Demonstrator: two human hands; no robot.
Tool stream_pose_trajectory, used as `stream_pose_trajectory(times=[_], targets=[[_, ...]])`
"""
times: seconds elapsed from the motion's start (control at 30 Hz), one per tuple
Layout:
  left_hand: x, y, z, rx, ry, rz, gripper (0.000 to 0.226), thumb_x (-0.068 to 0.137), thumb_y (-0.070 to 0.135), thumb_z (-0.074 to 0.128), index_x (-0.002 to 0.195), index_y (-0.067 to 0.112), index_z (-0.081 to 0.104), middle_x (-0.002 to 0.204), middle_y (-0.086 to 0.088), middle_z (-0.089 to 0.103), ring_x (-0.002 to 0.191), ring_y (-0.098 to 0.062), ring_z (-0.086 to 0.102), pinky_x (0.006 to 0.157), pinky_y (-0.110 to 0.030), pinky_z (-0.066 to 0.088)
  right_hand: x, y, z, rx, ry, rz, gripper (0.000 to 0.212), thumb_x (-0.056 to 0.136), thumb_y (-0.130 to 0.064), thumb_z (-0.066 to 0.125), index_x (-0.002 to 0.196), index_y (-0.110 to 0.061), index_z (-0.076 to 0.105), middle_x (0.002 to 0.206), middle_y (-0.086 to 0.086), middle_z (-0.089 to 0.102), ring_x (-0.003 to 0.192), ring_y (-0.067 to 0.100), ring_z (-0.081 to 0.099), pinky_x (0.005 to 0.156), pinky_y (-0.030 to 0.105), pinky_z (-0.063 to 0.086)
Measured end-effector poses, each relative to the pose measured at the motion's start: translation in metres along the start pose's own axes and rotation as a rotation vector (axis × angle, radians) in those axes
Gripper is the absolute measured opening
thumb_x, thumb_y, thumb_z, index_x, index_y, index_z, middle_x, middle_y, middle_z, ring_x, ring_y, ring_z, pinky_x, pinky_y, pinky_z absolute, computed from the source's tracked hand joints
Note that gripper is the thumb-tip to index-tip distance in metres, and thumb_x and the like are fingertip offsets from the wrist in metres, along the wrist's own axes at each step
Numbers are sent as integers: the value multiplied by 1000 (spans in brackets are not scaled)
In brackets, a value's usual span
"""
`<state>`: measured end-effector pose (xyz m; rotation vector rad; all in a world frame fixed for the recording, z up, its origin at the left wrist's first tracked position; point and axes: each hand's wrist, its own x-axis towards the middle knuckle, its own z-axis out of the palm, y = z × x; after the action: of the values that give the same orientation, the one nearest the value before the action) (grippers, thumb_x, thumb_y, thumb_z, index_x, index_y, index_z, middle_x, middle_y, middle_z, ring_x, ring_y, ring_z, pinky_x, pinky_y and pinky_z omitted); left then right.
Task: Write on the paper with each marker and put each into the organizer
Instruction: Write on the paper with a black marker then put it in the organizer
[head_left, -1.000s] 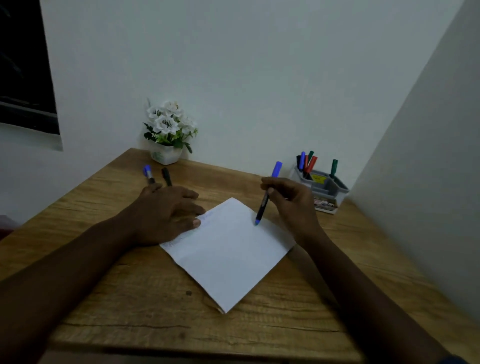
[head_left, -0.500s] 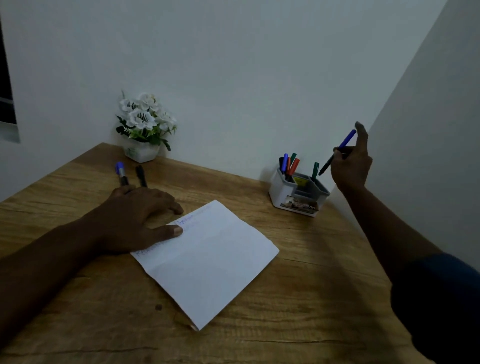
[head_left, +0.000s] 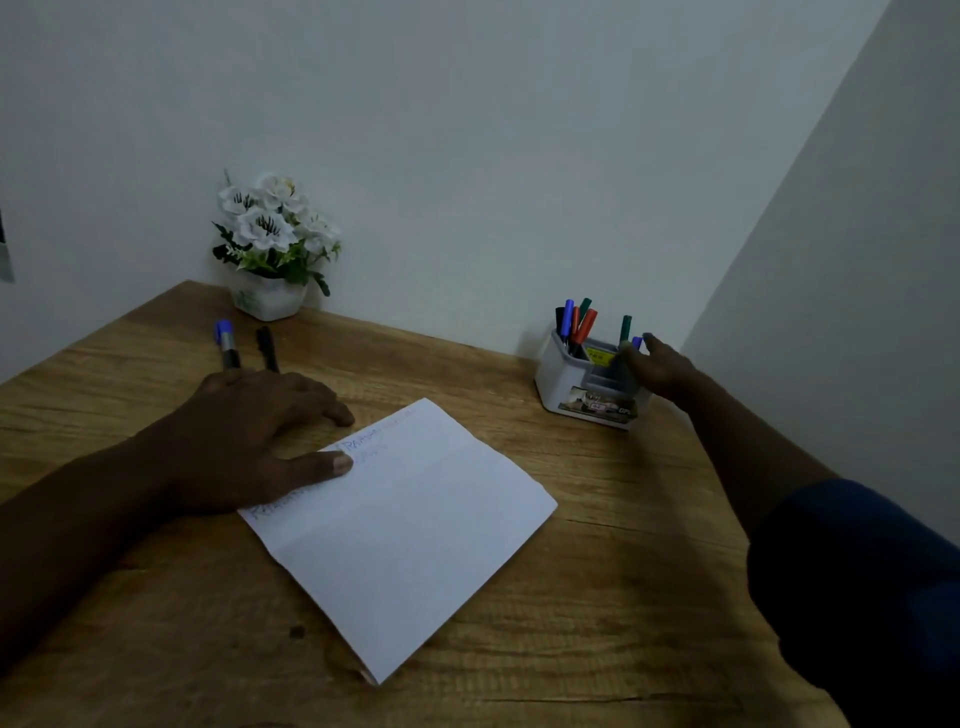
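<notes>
A white sheet of paper (head_left: 410, 525) with faint writing along its upper left edge lies on the wooden table (head_left: 613, 545). My left hand (head_left: 260, 431) lies flat on the paper's left corner, fingers spread. At the back right stands a grey organizer (head_left: 558, 384) with several markers upright in it. My right hand (head_left: 657, 369) is at the organizer's right side, fingers around a blue-capped marker (head_left: 637, 342) whose cap shows above the right compartment, beside a green marker (head_left: 625, 329). Two markers lie beyond my left hand: a blue-capped one (head_left: 225, 342) and a black one (head_left: 267, 347).
A white pot of white flowers (head_left: 272, 244) stands at the back left against the wall. Walls close off the table at the back and on the right, close behind the organizer.
My right hand lifted the blue-capped marker off the paper, carried it to the right and brought it down into the organizer's right side. My left hand stayed on the paper.
</notes>
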<state>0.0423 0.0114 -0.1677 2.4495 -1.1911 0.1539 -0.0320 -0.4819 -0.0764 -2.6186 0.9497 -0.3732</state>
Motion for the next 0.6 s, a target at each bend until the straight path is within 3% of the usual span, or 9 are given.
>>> stream_pose_trajectory(times=[0.07,0.13,0.23,0.3,0.43,0.6], targets=[[0,1,0,8,-1,5,68,73,96,27,126,60,49,139,33,46,131,4,41,114,-51,29,-6,1,1,-32,136,-11,78,105,-59,40,164,-15,16,165,24,31,150,45,33,120,56,32],[-1,4,-1,12,-4,7,70,74,95,27,128,57,50,140,32,47,131,5,40,115,-51,29,-23,-7,1,-23,370,-100,70,104,-53,46,161,-17,27,155,26,42,143,46,38,112,59,34],[-3,8,-3,13,-11,1,77,73,95,27,133,52,51,144,27,47,135,3,40,117,-50,26,-64,-37,8,47,662,-462,50,102,-32,57,148,-16,46,141,18,54,133,37,47,104,53,38],[-7,14,-6,36,-59,-23,77,77,91,30,140,49,46,153,23,41,142,0,33,121,-50,15,-93,-62,19,108,707,-676,42,98,-25,61,139,-17,55,133,11,59,124,32,52,98,48,40],[-14,23,-9,79,-127,-27,71,90,78,38,152,44,35,163,14,27,149,-5,21,123,-42,0,-130,-113,52,219,471,-923,28,93,-26,63,119,-15,68,114,6,66,110,24,59,93,43,46],[-16,22,-10,23,-136,-70,78,83,82,45,152,46,34,163,19,25,149,-7,25,118,-39,27,-131,-193,83,221,58,-896,17,96,-24,66,108,-16,75,101,2,73,94,17,67,86,43,57]])
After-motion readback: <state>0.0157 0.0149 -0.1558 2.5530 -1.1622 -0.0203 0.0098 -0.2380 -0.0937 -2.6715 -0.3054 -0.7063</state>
